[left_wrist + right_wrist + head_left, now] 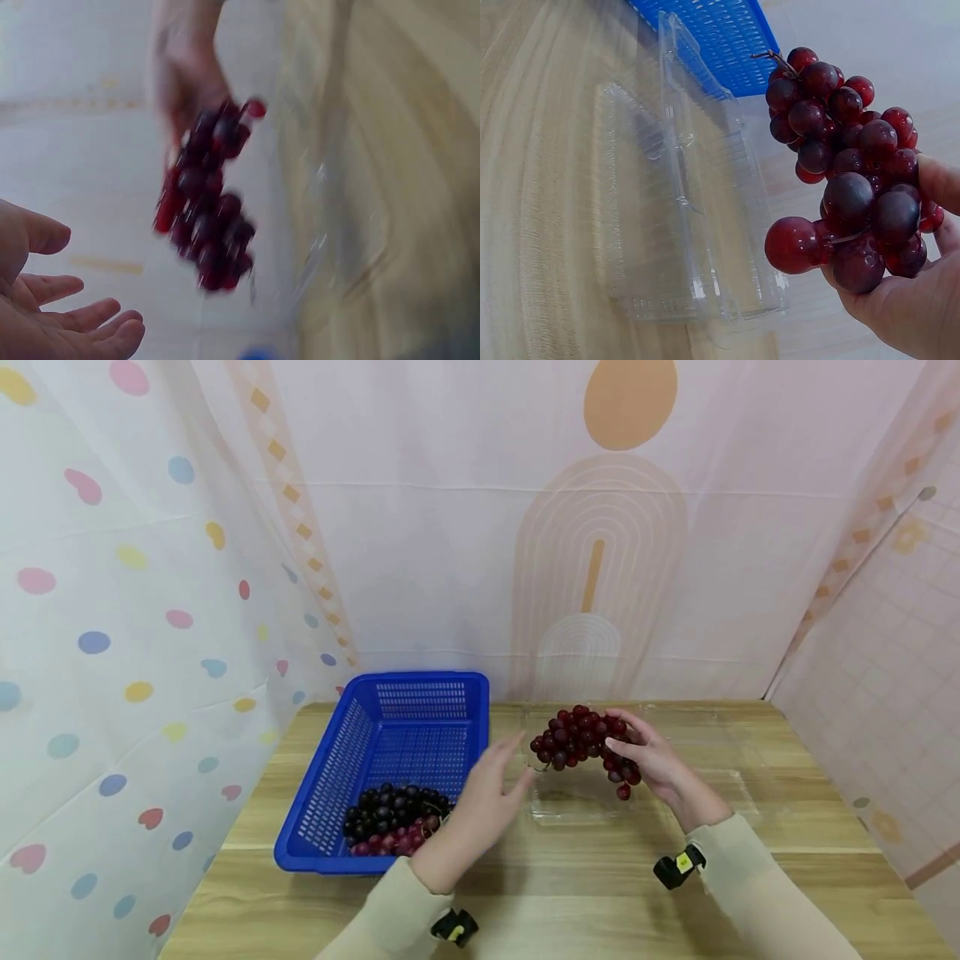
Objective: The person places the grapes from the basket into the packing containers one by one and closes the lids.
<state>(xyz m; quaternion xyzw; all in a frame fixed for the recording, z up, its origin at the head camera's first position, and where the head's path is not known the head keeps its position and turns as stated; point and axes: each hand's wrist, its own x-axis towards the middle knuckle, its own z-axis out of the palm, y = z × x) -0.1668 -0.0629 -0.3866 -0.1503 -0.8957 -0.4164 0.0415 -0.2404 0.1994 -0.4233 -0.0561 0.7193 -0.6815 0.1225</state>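
My right hand grips a bunch of dark red grapes by one end, with the fingers and thumb around it. The bunch hangs in the air over a clear plastic container, its stem pointing left. My left hand is held out between the blue basket and the bunch, fingers spread and touching nothing. In the left wrist view the left fingers are apart from the grapes. The right wrist view shows the grapes close up, above and beside the container.
A blue plastic basket stands on the left of the wooden table. In its near end lie black grapes and red grapes, partly hidden by my left arm. Patterned curtains hang behind and at both sides.
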